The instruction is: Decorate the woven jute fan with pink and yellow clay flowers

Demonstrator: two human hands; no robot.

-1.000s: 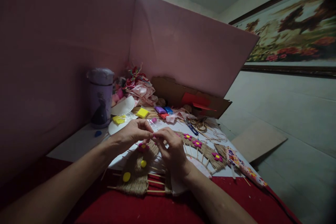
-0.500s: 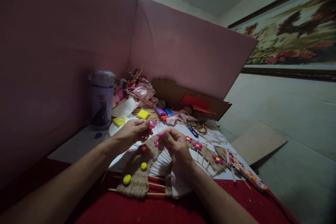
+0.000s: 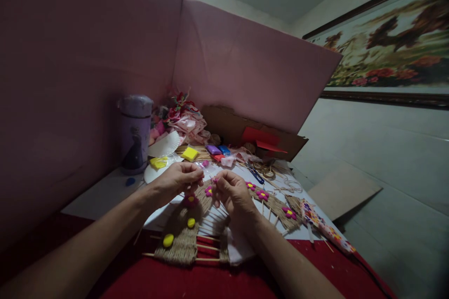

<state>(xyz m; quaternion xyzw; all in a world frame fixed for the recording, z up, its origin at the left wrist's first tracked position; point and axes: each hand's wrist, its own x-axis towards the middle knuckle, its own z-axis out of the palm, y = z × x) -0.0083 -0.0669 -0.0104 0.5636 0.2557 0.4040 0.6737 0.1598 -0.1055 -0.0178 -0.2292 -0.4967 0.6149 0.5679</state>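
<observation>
Two bare hands over the white-topped table [image 3: 101, 198], near its front edge. Right hand [image 3: 231, 191]: thumb and forefinger pinching a tiny magenta clay bit [image 3: 215, 180]. Left hand [image 3: 185, 177]: fingertips drawn close; cannot tell if they meet or pinch anything. Beneath both: arch of woven tan jute on thin wooden sticks [image 3: 178, 247], near end lying past the front edge over red cloth [image 3: 140, 280]. On it, magenta clay flowers with yellow centres [image 3: 262, 195], plus two plain yellow clay discs [image 3: 168, 240].

Containers: purple cylindrical tumbler [image 3: 135, 135] at the far left corner, top covered, contents hidden. Clear plastic bag [image 3: 159, 162], yellow clay inside, by the white paper plate [image 3: 151, 176]. Purple packet [image 3: 213, 150] and blue packet [image 3: 224, 150] toward the far edge.

Hard to see: right hand hides part of the arch; a magenta lump [image 3: 204, 164] sits partly behind the left hand; the flower-patterned long object [image 3: 329, 230] at the right edge, unclear. Forearms cut off at bottom.
</observation>
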